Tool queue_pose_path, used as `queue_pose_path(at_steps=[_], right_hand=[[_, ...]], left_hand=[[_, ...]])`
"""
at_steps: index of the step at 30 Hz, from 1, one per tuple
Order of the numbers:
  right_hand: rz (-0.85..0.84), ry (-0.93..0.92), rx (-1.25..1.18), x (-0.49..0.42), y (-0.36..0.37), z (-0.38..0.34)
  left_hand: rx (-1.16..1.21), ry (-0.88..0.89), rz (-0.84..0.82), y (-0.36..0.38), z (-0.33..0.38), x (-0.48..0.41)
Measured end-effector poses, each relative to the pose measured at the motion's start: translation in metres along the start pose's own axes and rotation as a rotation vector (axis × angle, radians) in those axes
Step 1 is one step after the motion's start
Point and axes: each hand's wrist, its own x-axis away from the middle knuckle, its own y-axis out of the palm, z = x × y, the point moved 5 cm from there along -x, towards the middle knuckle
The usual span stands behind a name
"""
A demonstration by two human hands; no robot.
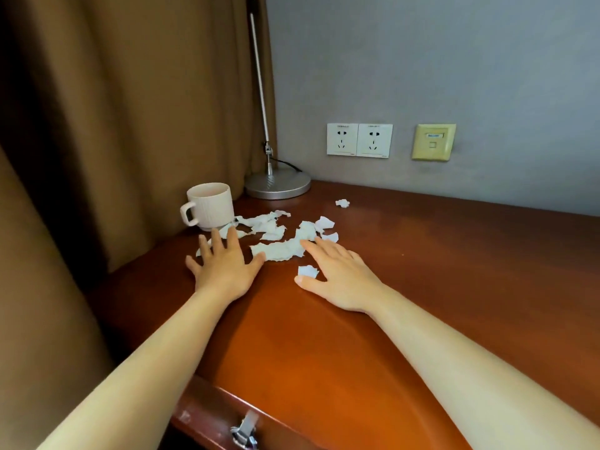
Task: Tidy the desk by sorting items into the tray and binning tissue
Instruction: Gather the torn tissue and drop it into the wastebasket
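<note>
Your left hand [224, 271] and right hand [341, 280] lie flat, fingers spread, gripping nothing. They flank the torn tissue scraps [279, 250] on the desk [422, 254], likely to rake them together. Scraps reach the mug [211, 206]; no tray or bin in view.

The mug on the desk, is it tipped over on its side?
No, the mug stands upright on the desk, its opening facing up.
</note>
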Motion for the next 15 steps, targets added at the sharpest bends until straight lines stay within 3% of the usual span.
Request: queue_pose_path(at_steps=[8, 15], right_hand=[[0.063, -0.033, -0.003, -0.033, 0.003, -0.009], [0.222, -0.011, -0.051, -0.043, -0.004, -0.001]], left_hand=[[0.018, 0.101, 0.028, 0.005, 0.002, -0.031], [0.239, 0.235, 0.03, 0.005, 0.009, -0.032]])
